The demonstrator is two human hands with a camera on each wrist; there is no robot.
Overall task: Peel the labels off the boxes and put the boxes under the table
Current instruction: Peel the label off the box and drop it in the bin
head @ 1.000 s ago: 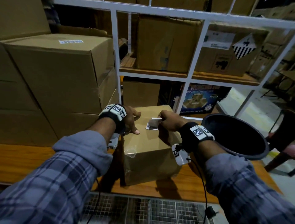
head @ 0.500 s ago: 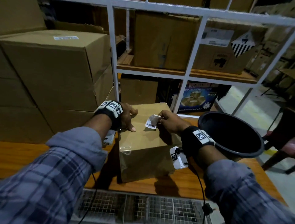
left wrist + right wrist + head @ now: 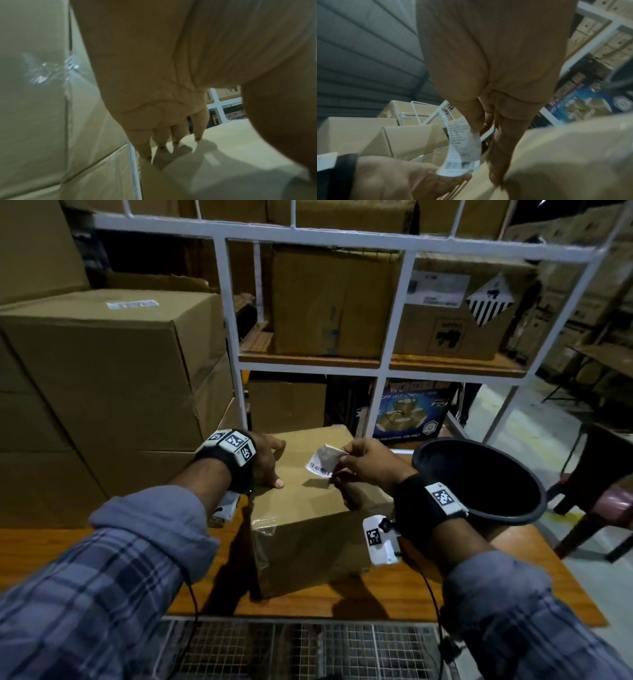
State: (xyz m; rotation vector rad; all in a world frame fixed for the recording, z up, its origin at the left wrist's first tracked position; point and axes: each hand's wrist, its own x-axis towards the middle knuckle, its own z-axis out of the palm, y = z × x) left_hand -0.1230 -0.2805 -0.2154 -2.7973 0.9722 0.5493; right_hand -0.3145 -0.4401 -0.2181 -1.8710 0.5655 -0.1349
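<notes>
Stacked cartons (image 3: 113, 364): just beyond the left hand, one with its own white label still on top; a careless swing of the small box on its way down could knock them.
Wooden table (image 3: 51, 553): under both forearms; the box goes beneath it, and the edge could catch a corner on the way.
Black tub (image 3: 479, 481): just right of the right wrist, near enough for an elbow to bump it.
Small cardboard box (image 3: 308, 522): between the two hands on the table; it could slide toward the right hand if the pull outruns the hold.
Left hand (image 3: 265, 458): open, fingers spread and pressing on the box top near its left edge; holds nothing.
Right hand (image 3: 364, 465): thumb and fingers pinch one end of the label, lifted above the box top.
Barcode label (image 3: 323, 462): curled, mostly lifted; whether its lower edge is free of the box I cannot tell. A sharp tug could tear it and leave a strip stuck, or fold its adhesive onto the fingers.
</notes>
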